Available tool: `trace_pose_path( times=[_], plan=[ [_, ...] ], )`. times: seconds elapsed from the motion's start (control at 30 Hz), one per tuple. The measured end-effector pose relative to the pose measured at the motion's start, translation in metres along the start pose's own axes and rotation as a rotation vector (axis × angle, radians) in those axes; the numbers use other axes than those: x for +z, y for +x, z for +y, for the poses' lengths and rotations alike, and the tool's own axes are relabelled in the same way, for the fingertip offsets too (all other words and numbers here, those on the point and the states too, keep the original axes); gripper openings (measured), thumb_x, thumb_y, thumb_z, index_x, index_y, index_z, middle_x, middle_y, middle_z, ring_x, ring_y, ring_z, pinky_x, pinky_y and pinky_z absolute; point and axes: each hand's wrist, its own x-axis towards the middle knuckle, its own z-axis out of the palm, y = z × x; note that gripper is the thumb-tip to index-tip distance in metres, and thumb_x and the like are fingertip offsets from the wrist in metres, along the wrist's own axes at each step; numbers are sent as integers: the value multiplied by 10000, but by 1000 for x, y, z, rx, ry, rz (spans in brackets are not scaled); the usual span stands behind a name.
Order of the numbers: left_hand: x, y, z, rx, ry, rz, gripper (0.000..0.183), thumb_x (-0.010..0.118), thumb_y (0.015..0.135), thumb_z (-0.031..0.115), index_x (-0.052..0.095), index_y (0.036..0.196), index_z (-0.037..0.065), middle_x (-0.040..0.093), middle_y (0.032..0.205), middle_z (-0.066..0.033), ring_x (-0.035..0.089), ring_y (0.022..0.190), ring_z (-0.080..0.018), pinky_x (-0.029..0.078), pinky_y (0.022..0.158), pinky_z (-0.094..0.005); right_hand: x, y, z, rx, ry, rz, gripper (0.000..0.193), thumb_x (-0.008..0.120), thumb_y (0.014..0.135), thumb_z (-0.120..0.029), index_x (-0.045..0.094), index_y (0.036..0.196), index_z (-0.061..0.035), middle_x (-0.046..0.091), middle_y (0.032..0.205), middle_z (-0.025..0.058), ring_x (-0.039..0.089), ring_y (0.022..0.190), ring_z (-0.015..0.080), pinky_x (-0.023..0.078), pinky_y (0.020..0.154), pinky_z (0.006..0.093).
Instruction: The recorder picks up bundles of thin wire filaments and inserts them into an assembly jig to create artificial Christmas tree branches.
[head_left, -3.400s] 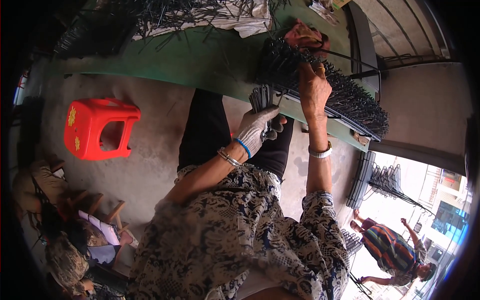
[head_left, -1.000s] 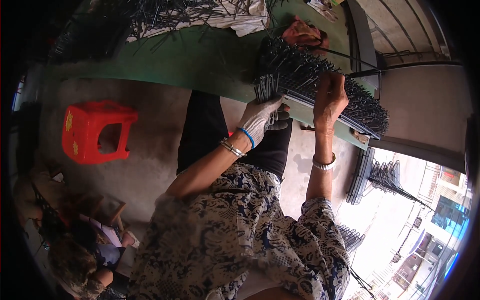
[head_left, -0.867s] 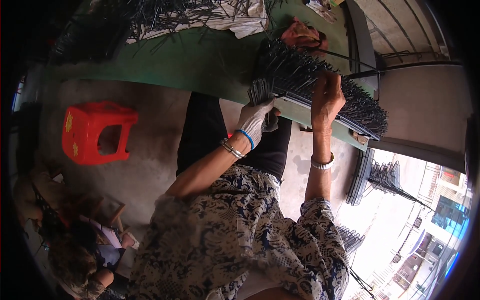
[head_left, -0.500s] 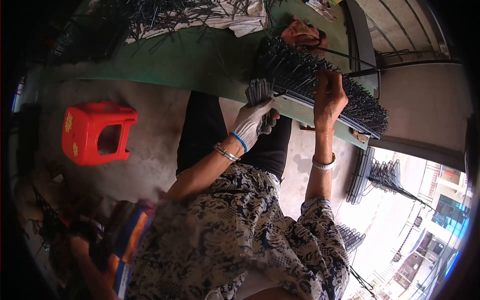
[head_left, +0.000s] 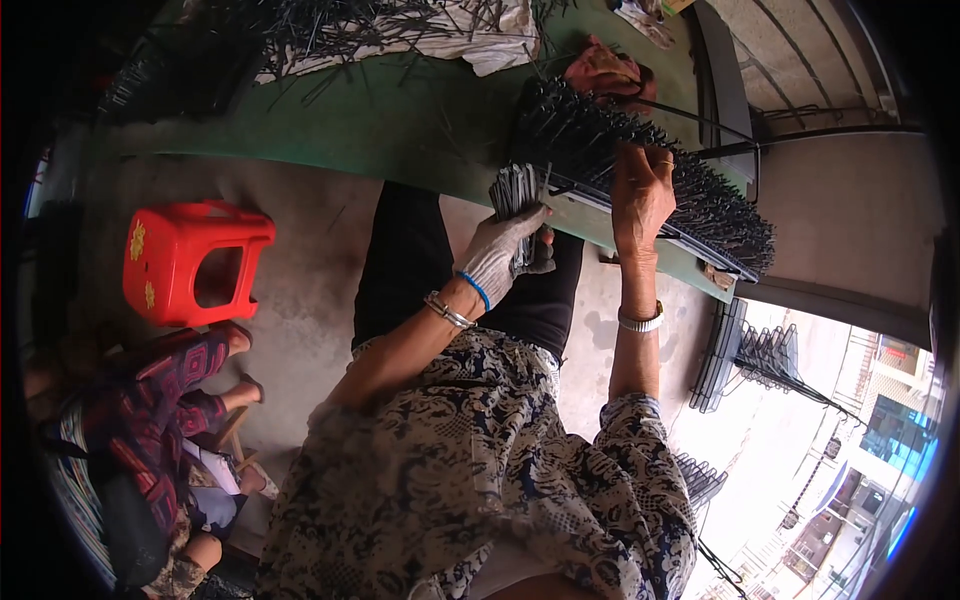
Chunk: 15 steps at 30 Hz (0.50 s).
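My left hand (head_left: 500, 250) wears a pale glove with dark, soiled fingertips and is closed around a bundle of thin grey metal rods (head_left: 515, 188). The rods stick up above the fist near the table's front edge. My right hand (head_left: 643, 205) is bare, its fingers pinched together over the near side of a long rack of dark metal pieces (head_left: 715, 200). Whatever lies between those fingertips is too small or hidden to make out. Densely packed, the pieces in the rack stand with their tips upward.
The green table (head_left: 400, 140) carries loose dark rods (head_left: 330, 30) on a whitish cloth (head_left: 490, 45), and a reddish rag (head_left: 605, 70) behind the rack. A red plastic stool (head_left: 175, 265) stands at left. Below it is another person in patterned trousers (head_left: 165, 395). Wire racks (head_left: 725, 355) stand at right.
My right hand has shifted slightly left along the rack, fingers still pinched. My left hand has barely moved with its bundle. At lower left the other person has moved, and their legs now show.
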Motion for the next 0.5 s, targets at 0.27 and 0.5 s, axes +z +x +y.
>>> trace_pose_path(
  times=[0.27,0.5],
  plan=[
    [-2,-4,-2,21,-34,-53,170,677,893,214,660,963,61,641,753,-39,612,598,-109,588,542,-311,-4,-1,-10,-95,-90,-11,116,668,876,-207,678,974,-145,588,904,84,612,780,278,494,635,386],
    [-4,-5,-5,34,-90,-64,185,659,907,224,662,994,61,633,759,-33,618,635,-110,591,534,-311,4,5,-10,-115,-185,-124,149,654,879,-228,596,877,-91,592,844,122,614,793,340,491,636,428]
  ],
)
